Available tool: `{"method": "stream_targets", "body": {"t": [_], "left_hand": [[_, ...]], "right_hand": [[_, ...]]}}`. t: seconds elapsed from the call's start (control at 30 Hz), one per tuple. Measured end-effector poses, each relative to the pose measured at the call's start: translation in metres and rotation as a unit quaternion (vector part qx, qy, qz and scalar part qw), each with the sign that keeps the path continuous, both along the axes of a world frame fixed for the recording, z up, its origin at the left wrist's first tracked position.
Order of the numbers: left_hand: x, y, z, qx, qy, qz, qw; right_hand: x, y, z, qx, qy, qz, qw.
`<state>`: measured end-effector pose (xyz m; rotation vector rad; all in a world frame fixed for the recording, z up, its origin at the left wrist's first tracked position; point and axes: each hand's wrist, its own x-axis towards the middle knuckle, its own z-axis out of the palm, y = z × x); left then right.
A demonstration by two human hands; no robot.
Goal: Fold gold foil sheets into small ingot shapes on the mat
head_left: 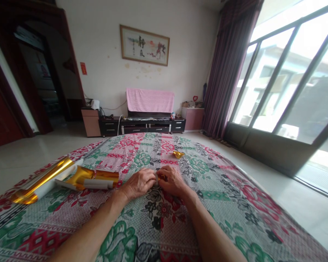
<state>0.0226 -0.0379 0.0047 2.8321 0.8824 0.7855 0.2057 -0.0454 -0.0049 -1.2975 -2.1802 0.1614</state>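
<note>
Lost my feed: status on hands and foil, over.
Left hand, right hand pinching gold foil piece together. Folded gold piece beyond; foil sheets left. Nothing blocking.

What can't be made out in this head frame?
gold foil piece: head view, mostly covered by the left hand and right hand; shape and grip unclear.
folded gold scrap: head view, too small to tell its form.
forearms: head view, cut off by the bottom edge.
</note>
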Motion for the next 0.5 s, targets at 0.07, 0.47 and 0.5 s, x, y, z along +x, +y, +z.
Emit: {"method": "stream_targets", "body": {"t": [0.07, 0.47, 0.5], "left_hand": [[-0.0033, 0.0026, 0.0, -0.027, -0.021, -0.016, 0.999], [0.0014, 0.0085, -0.0072, 0.004, -0.043, 0.0, 0.999], [0.0028, 0.008, -0.0071, 0.005, -0.046, 0.002, 0.999]], "right_hand": [[0.0003, 0.0001, 0.0003, -0.001, -0.002, 0.001, 1.0], [0.001, -0.0001, 0.004, -0.008, -0.012, 0.008, 1.0], [0.0008, -0.0006, 0.0048, -0.01, -0.01, 0.006, 1.0]]}}
